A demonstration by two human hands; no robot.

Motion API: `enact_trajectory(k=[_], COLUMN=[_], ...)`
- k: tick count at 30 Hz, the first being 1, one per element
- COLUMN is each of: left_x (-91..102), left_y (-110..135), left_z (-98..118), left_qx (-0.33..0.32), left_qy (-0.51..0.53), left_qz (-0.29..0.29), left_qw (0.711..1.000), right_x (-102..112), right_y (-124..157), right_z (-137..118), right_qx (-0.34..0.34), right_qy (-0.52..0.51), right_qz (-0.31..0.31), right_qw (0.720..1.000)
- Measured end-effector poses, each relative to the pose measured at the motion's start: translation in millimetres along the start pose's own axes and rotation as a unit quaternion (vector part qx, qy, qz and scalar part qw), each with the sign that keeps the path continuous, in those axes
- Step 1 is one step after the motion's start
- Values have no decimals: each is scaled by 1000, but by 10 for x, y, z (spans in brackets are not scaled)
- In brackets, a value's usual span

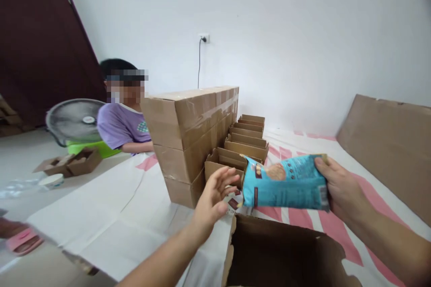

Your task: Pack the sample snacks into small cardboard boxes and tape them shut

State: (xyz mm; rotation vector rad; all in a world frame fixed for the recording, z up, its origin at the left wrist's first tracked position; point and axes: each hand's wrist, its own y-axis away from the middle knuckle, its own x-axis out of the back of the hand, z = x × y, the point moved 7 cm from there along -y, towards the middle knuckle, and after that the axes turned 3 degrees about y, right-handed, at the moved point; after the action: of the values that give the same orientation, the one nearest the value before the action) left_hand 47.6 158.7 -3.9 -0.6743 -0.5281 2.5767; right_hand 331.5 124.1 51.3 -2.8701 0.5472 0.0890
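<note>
Blue bag (286,184), right of centre, looks light, crushable; right hand (338,184) sensibly pinches its end; left hand (212,195) half-spread, empty.

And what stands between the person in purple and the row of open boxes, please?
In the head view, a stack of closed, taped cartons stands between the person in purple and the row of open boxes.
</note>
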Motion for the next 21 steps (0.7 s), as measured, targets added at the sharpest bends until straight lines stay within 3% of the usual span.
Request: enact_trajectory(k=[2,4,6,10,14,21], left_x=[-80,-78,20,229,420,506], left_y=[-337,-656,-941,-1372,-1547,-1511], left_z=[-48,-120,-171,-209,-220,-353], left_qx=[72,130,160,155,115,102], left_qy=[4,-28,-60,-68,-72,-73], left_qz=[-19,3,58,97,141,158], left_qw=[997,991,984,981,981,980], right_x=[-179,-338,-471,-700,-915,-1047], right_y=[-249,-510,-757,-1092,-1141,-962], right_z=[14,47,100,228,349,435], right_qx=[20,37,42,23,-14,-35], right_qy=[-16,-24,-22,-13,0,9], right_qz=[-18,-27,-32,-66,-137,-224], right_qw=[999,999,998,997,990,974])
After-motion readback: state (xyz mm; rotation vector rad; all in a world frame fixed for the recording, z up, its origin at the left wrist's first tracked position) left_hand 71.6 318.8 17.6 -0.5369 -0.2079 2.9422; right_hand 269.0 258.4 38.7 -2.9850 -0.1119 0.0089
